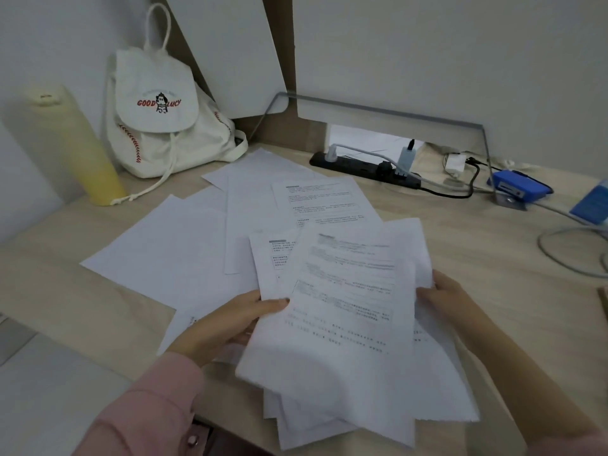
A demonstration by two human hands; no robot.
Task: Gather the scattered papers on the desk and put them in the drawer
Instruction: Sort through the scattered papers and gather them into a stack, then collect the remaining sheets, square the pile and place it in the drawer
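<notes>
I see both hands, left (230, 319) and right (447, 299), grasping a fanned stack (342, 311) of thin printed sheets. More flat white papers (171, 245) lie overlapped on the pale woodgrain desk (477, 258).

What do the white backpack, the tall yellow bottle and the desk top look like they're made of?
The backpack looks like matte cotton canvas: soft folds, rope drawstring, red stitching. The bottle seems smooth matte plastic or coated metal; I cannot tell which. The desk shows pale wood grain, probably laminate rather than solid wood.
</notes>
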